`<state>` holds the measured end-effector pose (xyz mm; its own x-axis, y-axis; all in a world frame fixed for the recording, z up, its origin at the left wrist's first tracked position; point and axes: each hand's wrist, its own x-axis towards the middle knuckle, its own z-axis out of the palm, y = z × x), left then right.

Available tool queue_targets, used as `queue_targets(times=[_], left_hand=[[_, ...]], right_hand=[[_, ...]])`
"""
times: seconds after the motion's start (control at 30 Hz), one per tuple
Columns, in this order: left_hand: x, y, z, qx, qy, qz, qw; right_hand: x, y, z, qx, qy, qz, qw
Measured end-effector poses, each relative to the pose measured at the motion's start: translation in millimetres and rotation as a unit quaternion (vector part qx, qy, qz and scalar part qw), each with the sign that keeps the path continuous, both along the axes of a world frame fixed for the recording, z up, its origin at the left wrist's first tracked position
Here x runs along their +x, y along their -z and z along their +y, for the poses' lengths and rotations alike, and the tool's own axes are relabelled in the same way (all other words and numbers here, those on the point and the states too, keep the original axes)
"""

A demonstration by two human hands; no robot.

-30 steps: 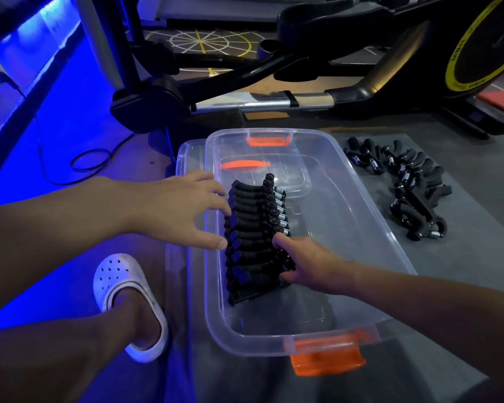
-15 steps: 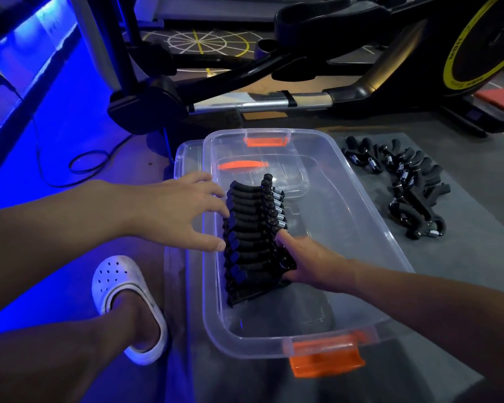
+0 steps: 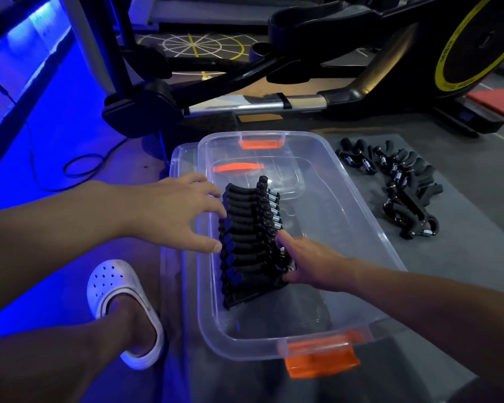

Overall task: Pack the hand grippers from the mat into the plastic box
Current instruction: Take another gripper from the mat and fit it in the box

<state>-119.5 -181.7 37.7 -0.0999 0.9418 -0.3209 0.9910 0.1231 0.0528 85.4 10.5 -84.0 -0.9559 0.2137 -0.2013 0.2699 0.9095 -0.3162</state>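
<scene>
A clear plastic box [image 3: 358,205] with orange latches sits on the grey mat [image 3: 463,257]. Inside it stands a tight row of black hand grippers [image 3: 248,237] with silver springs, along the left wall. My left hand [image 3: 175,212] hovers over the box's left rim with fingers spread, its fingertips touching the row's left side. My right hand [image 3: 306,263] is inside the box, pressed against the near right end of the row, fingers curled on the handles. A loose pile of black hand grippers [image 3: 405,187] lies on the mat to the right of the box.
The box's clear lid [image 3: 182,158] lies under it, sticking out at the far left. An exercise machine [image 3: 303,71] with a yellow-rimmed wheel stands behind the box. A foot in a white clog [image 3: 122,309] rests left of the box. A black cable [image 3: 79,167] loops on the floor.
Both hands have stayed against the row of grippers; the right hand's fingers have shifted slightly up along the row's right side. The pile on the mat is unchanged.
</scene>
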Motion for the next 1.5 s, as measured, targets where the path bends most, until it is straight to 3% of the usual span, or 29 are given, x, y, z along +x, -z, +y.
queue_targets(times=[0.3,0.43,0.53,0.63,0.8,0.97,1.13,1.5], left_hand=[[7,-2,23,0.058,0.017,0.032,0.998],[19,-6,49,0.129,0.005,0.017,0.991],[37,-9,76,0.164,0.003,0.007,0.986],[62,-12,101,0.189,0.007,-0.016,0.982],[98,-6,139,0.198,0.011,-0.048,0.979],[120,7,170,0.202,0.009,-0.054,0.978],[130,17,195,0.197,0.020,-0.056,0.979],[118,32,210,0.167,0.071,-0.040,0.983]], right_hand=[[7,-23,1,-0.027,0.030,0.023,0.999],[14,-75,2,-0.071,0.091,0.142,0.983],[29,-108,21,-0.084,0.155,0.271,0.946],[48,-114,57,-0.070,0.241,0.328,0.911],[90,-57,129,-0.065,0.410,0.260,0.872],[119,8,174,-0.086,0.509,0.232,0.824],[133,57,204,-0.075,0.547,0.252,0.795],[138,93,232,-0.081,0.584,0.264,0.763]])
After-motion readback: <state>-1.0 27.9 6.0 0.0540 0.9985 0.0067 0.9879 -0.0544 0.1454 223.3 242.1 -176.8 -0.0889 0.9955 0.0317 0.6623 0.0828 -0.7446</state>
